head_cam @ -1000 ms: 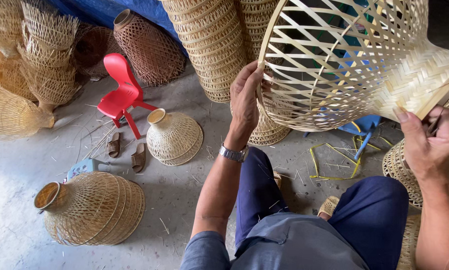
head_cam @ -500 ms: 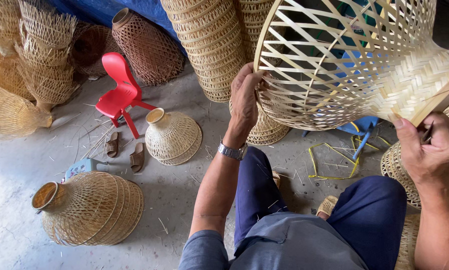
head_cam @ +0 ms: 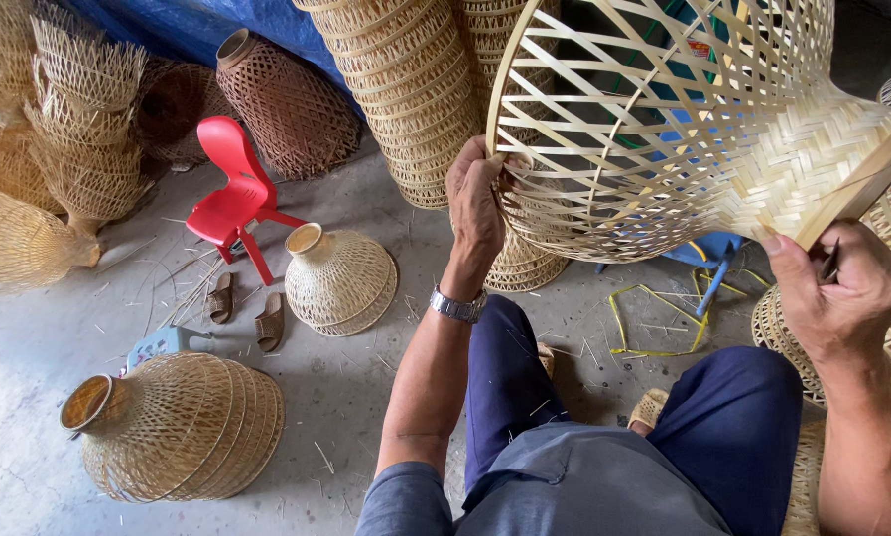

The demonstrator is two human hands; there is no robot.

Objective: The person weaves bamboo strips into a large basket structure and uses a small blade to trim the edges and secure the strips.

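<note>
A large open-weave bamboo basket lies on its side in front of me, above my knees. My left hand, with a wristwatch on the wrist, grips its wide round rim on the left. My right hand is closed around a small dark tool at the basket's tightly woven narrow neck, where a flat bamboo strip sticks out. I sit with dark blue trousers below the basket.
Finished woven baskets lie on the concrete floor: one at lower left, one in the middle. Tall stacks stand behind. A small red plastic chair, brown sandals and yellow strips lie nearby.
The basket has turned a little in my hands and its rim has shifted left. My right hand has stayed at the neck, tightening its grip on the tool.
</note>
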